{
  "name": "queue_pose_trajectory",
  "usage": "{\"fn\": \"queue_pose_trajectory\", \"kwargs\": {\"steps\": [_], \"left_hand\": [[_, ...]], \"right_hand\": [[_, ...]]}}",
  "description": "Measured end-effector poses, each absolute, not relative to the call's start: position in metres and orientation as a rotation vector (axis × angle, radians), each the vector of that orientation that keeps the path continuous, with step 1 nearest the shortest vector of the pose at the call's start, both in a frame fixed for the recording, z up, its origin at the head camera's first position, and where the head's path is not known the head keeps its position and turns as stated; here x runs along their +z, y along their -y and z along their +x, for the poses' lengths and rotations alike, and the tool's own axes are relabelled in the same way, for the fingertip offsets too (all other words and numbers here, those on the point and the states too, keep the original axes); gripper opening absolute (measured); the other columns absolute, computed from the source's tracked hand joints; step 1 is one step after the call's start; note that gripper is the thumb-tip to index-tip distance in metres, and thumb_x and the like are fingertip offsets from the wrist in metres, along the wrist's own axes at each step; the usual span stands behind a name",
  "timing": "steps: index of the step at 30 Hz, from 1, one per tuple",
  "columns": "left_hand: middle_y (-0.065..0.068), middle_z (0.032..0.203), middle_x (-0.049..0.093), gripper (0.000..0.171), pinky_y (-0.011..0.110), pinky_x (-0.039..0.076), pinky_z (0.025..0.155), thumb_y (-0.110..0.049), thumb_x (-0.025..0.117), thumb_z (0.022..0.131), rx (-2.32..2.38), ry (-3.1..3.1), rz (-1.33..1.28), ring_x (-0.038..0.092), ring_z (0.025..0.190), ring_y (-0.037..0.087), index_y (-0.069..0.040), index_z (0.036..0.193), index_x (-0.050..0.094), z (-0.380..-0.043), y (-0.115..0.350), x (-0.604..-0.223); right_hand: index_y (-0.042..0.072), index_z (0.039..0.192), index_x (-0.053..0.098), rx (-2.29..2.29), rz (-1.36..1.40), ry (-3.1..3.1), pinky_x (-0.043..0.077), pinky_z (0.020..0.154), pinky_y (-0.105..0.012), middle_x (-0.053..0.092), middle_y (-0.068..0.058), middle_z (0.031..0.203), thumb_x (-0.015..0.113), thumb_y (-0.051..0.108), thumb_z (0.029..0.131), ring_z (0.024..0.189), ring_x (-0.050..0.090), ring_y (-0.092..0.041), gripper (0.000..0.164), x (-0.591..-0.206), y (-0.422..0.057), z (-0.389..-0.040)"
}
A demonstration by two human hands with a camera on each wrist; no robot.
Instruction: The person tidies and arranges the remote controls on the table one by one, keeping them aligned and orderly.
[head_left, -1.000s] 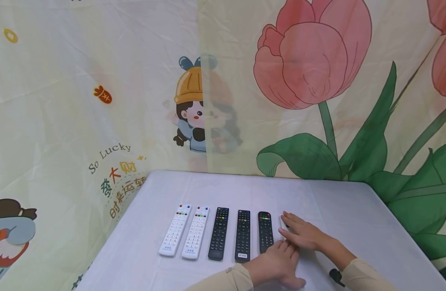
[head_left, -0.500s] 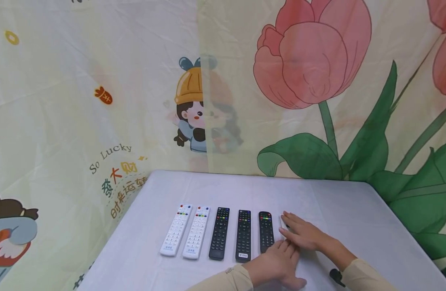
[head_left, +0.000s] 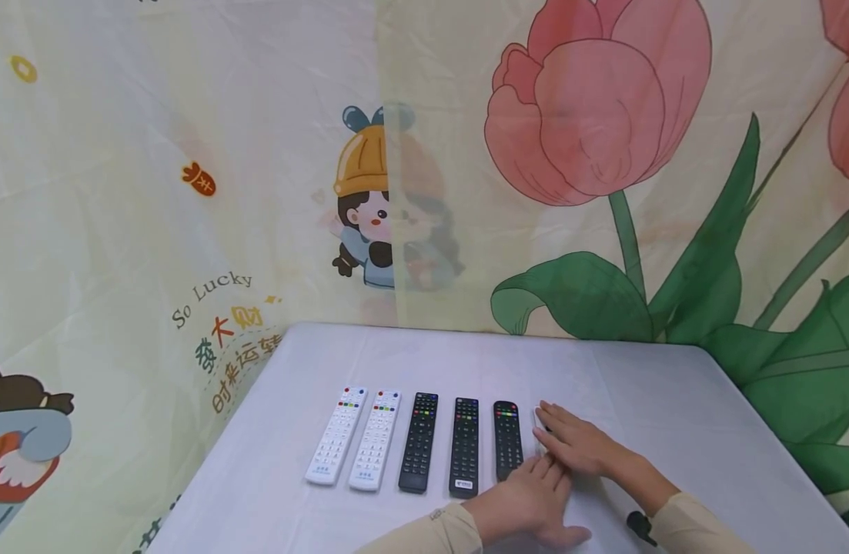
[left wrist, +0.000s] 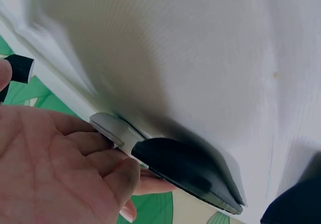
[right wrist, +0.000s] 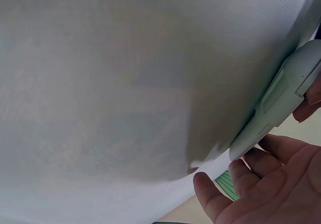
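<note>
My left hand (head_left: 528, 500) lies with straight fingers at the right end of a row of remote controls. Its fingers meet those of my right hand (head_left: 576, 442), which lies flat just beyond. Beneath both hands is a pale remote control (right wrist: 281, 98), mostly hidden in the head view; the right wrist view shows its side with right fingertips at its lower end. Left fingers touch its edge in the left wrist view, beside a rounded black remote control (left wrist: 185, 169). That black remote (head_left: 508, 435) has its lower end partly covered by the left hand.
Left of the hands lie two white remotes, one (head_left: 335, 438) outermost and one (head_left: 375, 442) beside it, then two black remotes, one (head_left: 419, 442) and one (head_left: 464, 446). All rest on a white-covered table (head_left: 258, 508). A printed curtain (head_left: 438, 154) hangs behind; a small black device (head_left: 640, 527) sits by the right wrist.
The left thumb has shifted slightly to the right. Both hands otherwise stay in place, and the remotes keep their row; the head view has drifted a little.
</note>
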State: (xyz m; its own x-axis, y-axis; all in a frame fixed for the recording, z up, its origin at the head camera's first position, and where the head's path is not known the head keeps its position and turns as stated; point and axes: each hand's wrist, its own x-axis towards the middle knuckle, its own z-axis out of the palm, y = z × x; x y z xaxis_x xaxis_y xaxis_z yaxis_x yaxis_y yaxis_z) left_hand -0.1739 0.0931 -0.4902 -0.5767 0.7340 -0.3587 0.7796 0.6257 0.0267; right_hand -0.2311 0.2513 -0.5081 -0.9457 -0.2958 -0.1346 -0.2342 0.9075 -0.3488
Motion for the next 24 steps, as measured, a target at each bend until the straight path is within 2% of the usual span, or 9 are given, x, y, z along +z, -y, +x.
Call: {"fn": "queue_pose_trajectory", "kwargs": {"steps": [11,24], "left_hand": [[-0.01,0.166,0.007,0.079,0.025,0.019,0.121,-0.072,0.016,0.096,-0.155,-2.59,1.19,0.009,0.152,0.006,-0.024,0.159,0.017,-0.1697,-0.0953,-0.4903],[-0.006,0.166,0.01,0.079,0.026,0.02,0.121,-0.07,0.015,0.097,-0.129,-2.612,1.213,0.011,0.153,0.008,-0.021,0.158,0.02,-0.168,-0.0941,-0.489]], "right_hand": [[0.004,0.15,0.041,-0.467,-0.422,-2.884,0.023,0.117,-0.06,0.031,-0.017,0.16,0.032,0.051,0.105,0.148,0.027,-0.04,0.066,-0.5049,-0.2497,-0.2327],[0.003,0.149,0.043,-0.451,-0.454,-2.913,0.024,0.116,-0.061,0.033,-0.018,0.159,0.033,0.049,0.105,0.147,0.028,-0.041,0.064,-0.5065,-0.2509,-0.2315]]}}
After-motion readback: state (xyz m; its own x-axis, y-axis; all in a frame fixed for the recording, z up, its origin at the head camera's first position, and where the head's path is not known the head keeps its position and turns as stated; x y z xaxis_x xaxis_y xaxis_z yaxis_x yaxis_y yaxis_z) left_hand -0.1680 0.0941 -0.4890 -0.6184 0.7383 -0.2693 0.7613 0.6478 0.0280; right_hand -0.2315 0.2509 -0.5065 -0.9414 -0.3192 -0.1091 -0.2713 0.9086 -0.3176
